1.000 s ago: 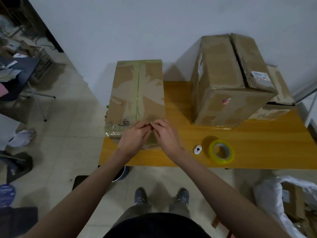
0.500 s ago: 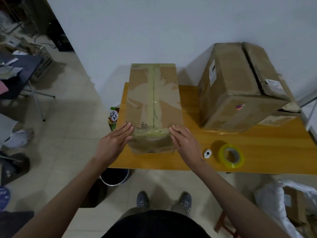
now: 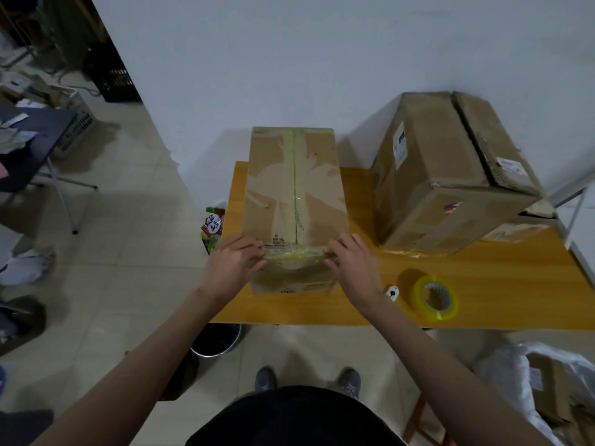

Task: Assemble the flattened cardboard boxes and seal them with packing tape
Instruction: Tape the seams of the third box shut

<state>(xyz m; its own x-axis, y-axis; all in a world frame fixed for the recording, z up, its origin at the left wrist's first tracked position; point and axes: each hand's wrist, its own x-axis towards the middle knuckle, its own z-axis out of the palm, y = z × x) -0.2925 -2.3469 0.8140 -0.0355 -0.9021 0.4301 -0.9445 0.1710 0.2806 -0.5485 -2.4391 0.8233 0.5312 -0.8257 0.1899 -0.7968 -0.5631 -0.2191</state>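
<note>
Currently, the left hand (image 3: 232, 263) rests against the near left corner of the taped box (image 3: 294, 201), fingers curled over the tape strip on the near top edge. The right hand (image 3: 352, 267) mirrors it at the near right corner, fingers bent onto the same edge. Whether the fingers pinch the tape or only press it cannot be determined.

The box stands at the left end of the wooden table (image 3: 483, 297), against the white wall (image 3: 322, 59). A larger box (image 3: 450, 175) sits to its right, tilted. A tape roll (image 3: 435, 297) lies flat near the front edge, with a small white object (image 3: 392, 291) just beside it; its type is unclear.

The floor is pale tile. A dark bucket (image 3: 215, 342) is partly hidden under the table. Items behind the box's left side are mostly concealed.
</note>
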